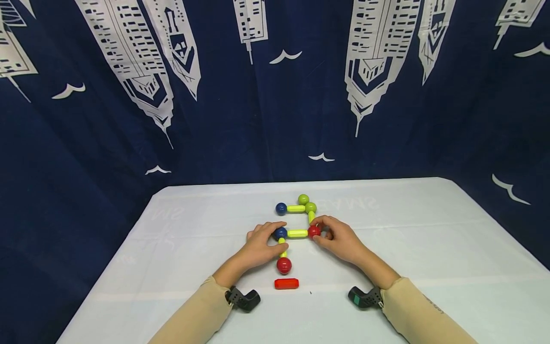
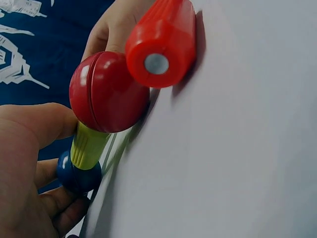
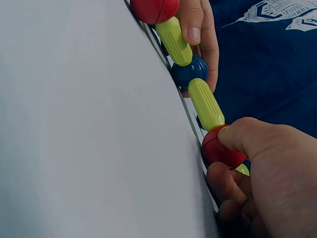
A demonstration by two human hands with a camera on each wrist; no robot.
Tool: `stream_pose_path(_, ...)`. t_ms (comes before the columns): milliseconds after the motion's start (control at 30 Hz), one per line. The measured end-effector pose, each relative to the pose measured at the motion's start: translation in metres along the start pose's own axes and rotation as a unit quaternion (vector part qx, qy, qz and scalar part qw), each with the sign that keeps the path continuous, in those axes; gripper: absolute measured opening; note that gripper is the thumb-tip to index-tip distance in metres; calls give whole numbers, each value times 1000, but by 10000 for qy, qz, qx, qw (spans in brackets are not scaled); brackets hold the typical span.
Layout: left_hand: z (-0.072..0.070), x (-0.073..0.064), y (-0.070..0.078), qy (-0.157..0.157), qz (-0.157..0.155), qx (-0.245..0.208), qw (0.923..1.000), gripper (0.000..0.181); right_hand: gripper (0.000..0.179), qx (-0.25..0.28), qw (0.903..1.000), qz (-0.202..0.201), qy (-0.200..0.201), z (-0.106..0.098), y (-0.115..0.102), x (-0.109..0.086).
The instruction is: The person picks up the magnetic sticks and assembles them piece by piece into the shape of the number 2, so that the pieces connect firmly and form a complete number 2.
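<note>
Magnetic balls and rods form a zigzag chain on the table. My left hand (image 1: pixel 259 247) holds a blue ball (image 1: pixel 280 233), fingers behind it and thumb beside the yellow-green rod (image 2: pixel 89 148) below. That rod leads to a large red ball (image 1: pixel 284 265) at the near end. Another yellow-green rod (image 1: pixel 297 233) runs right from the blue ball to a second red ball (image 1: pixel 314 232), which my right hand (image 1: pixel 341 240) pinches between thumb and fingers. From there a short rod (image 1: pixel 311 217) goes up to a green ball (image 1: pixel 311 207).
At the far end a rod (image 1: pixel 296 209) joins the green ball to another blue ball (image 1: pixel 281 208). A second green ball (image 1: pixel 303 199) sits just behind. A loose red rod (image 1: pixel 286 284) lies nearest me on the white table (image 1: pixel 408 229). Dark blue printed cloth (image 1: pixel 266 119) hangs behind.
</note>
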State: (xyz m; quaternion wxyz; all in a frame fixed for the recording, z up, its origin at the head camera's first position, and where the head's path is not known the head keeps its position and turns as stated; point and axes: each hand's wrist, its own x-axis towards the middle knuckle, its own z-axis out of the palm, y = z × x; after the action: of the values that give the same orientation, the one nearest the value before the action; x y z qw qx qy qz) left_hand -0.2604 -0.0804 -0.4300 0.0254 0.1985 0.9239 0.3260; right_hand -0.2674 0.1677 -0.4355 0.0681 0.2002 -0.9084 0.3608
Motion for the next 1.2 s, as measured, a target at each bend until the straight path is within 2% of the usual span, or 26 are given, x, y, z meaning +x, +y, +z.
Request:
stream_pose_path(167, 0, 0, -2, 38, 4, -131, 9999, 53, 30, -2, 10000, 10, -1, 0, 0, 0)
stream_pose_path(367, 2, 3, -10, 530, 164, -650, 9963, 39, 30, -34, 10000, 61, -21, 1, -1, -1)
stream_pose_path(467, 2, 3, -12, 659, 247, -795, 9943, 34, 30, -35, 10000, 48, -2, 2, -1, -1)
stream_pose_path(1033, 4, 4, -14, 785, 373, -722, 9936, 31, 31, -70, 9999, -75, 77, 0, -1, -2)
stream_pose_path(1200, 3, 4, -14, 804, 390, -691, 9936, 32, 34, -221, 9993, -119, 271, -3, -4, -3)
